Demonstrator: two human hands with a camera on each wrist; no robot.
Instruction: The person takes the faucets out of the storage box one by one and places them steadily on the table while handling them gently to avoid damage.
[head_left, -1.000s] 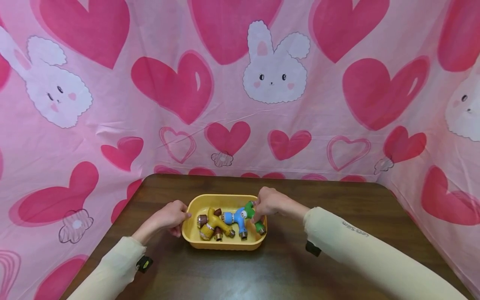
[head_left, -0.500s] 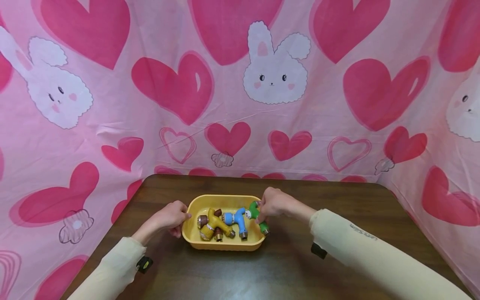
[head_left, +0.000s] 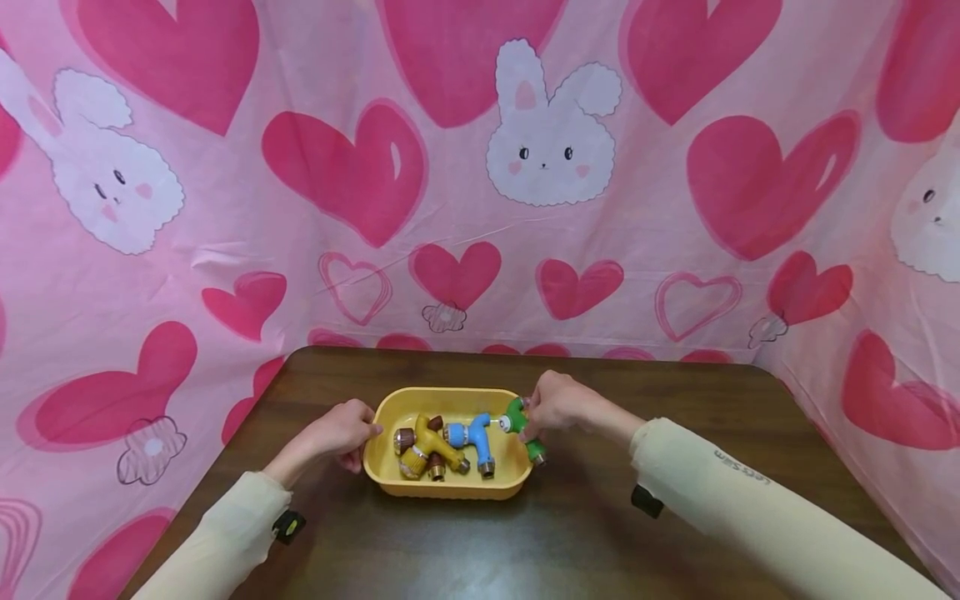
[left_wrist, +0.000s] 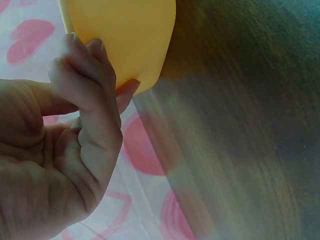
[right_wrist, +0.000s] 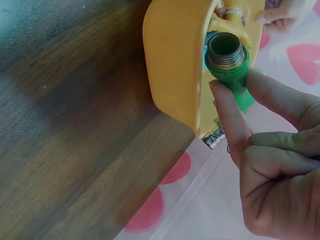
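Observation:
A yellow oblong plastic tub [head_left: 450, 492] stands on the table. At its left end, my left hand [head_left: 347, 433] grips the rim between thumb and fingers; the left wrist view shows the fingers curled against the tub's wall [left_wrist: 132, 40]. My right hand [head_left: 553, 406] pinches a green branched pipe fitting [head_left: 516, 415] over the tub's right rim. Its open threaded metal end [right_wrist: 225, 50] faces the right wrist camera, and the fingers hide its middle. Inside the tub lie a blue fitting [head_left: 478, 440], a mustard-yellow fitting [head_left: 431, 442] and a brown fitting [head_left: 405, 439], partly covered by the mustard one.
The dark wooden table [head_left: 450, 550] extends around the tub on all sides. Beyond its back edge hangs a pink cloth [head_left: 465, 208] with hearts and rabbits, which also runs along both sides.
My right hand has shifted right with the green fitting, bringing it from beside the blue one to over the tub's right rim. The left hand and the tub have stayed in place.

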